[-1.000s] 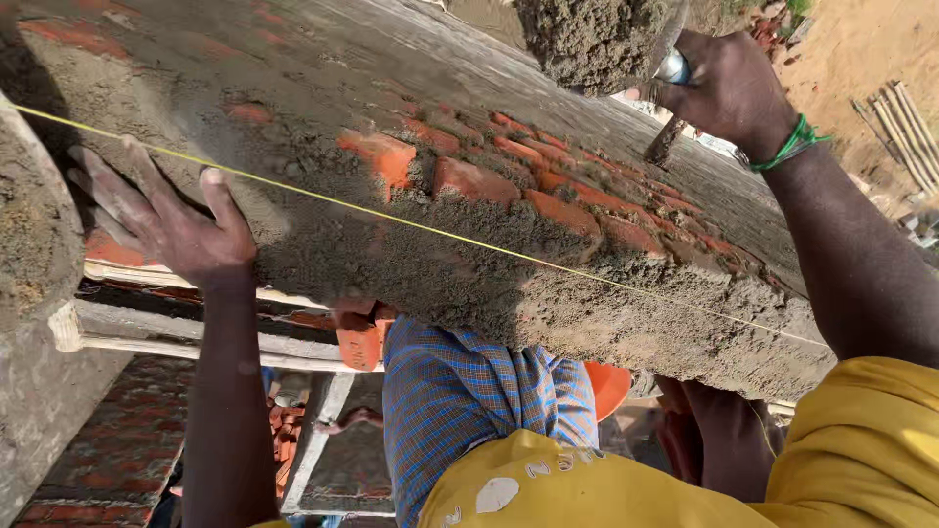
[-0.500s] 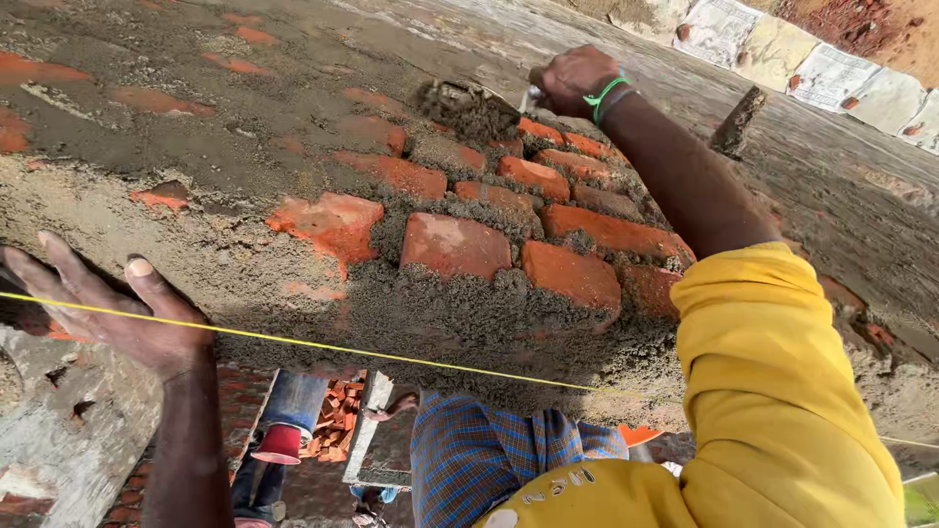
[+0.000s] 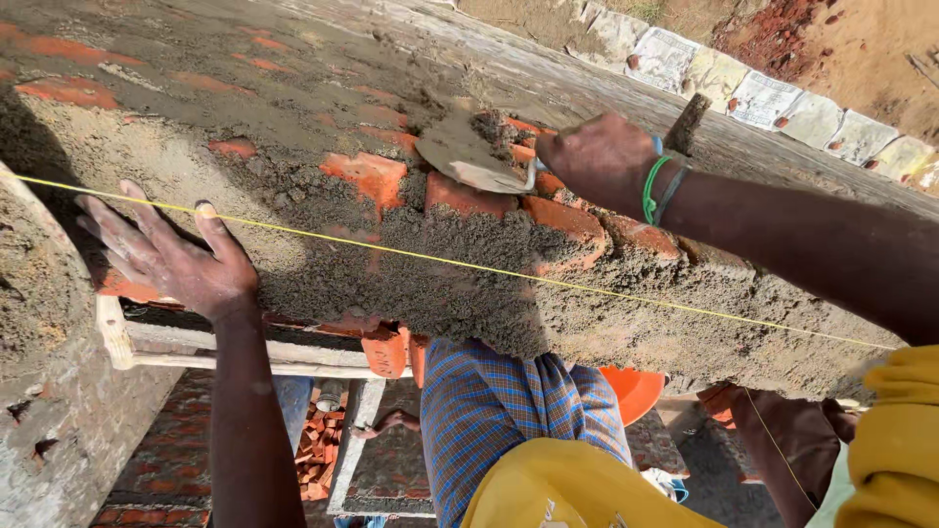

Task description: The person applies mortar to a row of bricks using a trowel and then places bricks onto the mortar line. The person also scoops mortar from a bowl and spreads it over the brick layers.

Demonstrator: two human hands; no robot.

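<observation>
Nearer now, right hand [image 3: 597, 156] fingers grip mortar-laden trowel [image 3: 469, 152]; left hand [image 3: 171, 254] fingers spread wide on wall [image 3: 293, 244].

Pale printed sacks [image 3: 782, 98] along the far ground

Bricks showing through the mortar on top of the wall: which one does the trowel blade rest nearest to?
The exposed brick just under the trowel in the right hand; the other bare brick lies further left, toward the left hand.
</observation>
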